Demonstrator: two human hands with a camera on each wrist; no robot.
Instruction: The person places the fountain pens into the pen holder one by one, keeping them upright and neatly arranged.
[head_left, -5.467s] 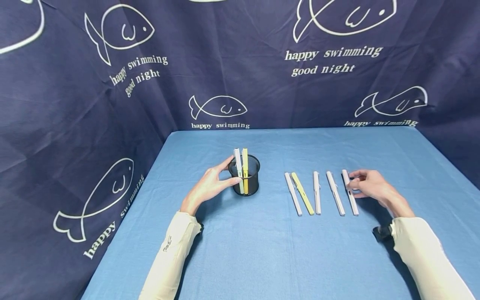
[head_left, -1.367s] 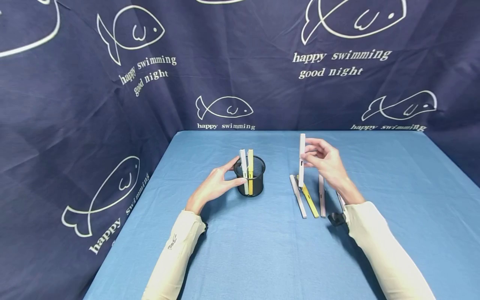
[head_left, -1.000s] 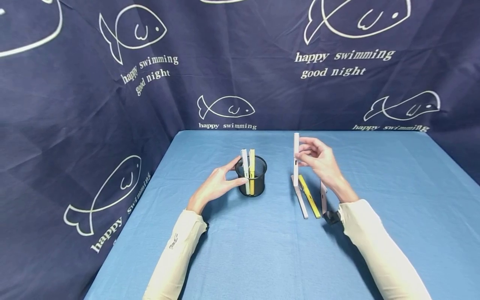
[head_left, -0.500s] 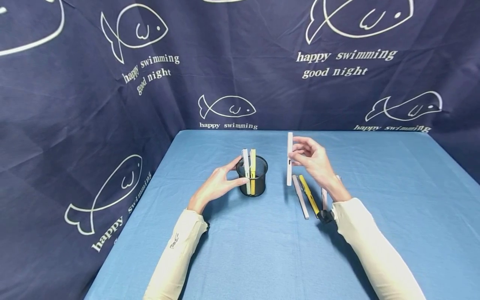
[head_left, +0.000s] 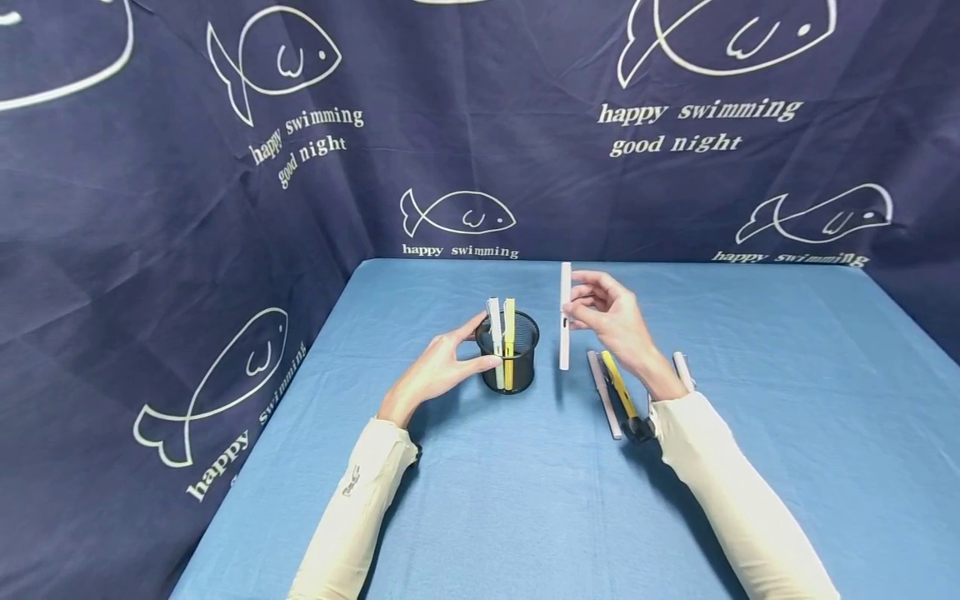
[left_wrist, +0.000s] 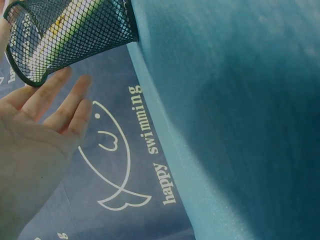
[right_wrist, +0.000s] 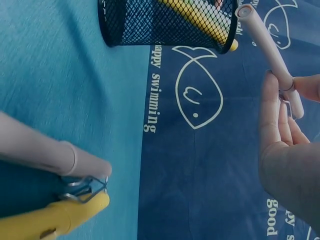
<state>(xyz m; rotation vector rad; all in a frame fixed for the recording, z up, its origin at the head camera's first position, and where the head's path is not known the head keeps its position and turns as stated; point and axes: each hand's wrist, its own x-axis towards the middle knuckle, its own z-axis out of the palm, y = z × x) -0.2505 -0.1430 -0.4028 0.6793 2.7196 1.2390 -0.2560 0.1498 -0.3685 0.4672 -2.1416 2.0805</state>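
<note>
In the head view my left hand [head_left: 435,371] steadies a black mesh pen holder [head_left: 523,371], thumb at its front and fingers at its far left side. A white pen [head_left: 494,323] and a yellow pen [head_left: 510,323] stand inside it. To its right, above the table, my right hand [head_left: 613,323] pinches a pale pink pen [head_left: 565,346] upright between thumb and fingers. That pen's lower end is beside the holder, apart from it. In the right wrist view the held pen [right_wrist: 267,47] tilts, its clip near the thumb.
On the blue cloth [head_left: 510,500] lie a pale pink pen [head_left: 604,396] and a yellow pen [head_left: 618,382], side by side. Another pale pen [head_left: 681,367] shows past my right forearm, which partly covers the pens there. A dark fish-printed curtain [head_left: 555,200] stands behind the table.
My right hand took the rightmost pale pen off the table, raised it upright and carried it left towards the holder. The left hand has stayed at the holder; the head view shifted slightly.
</note>
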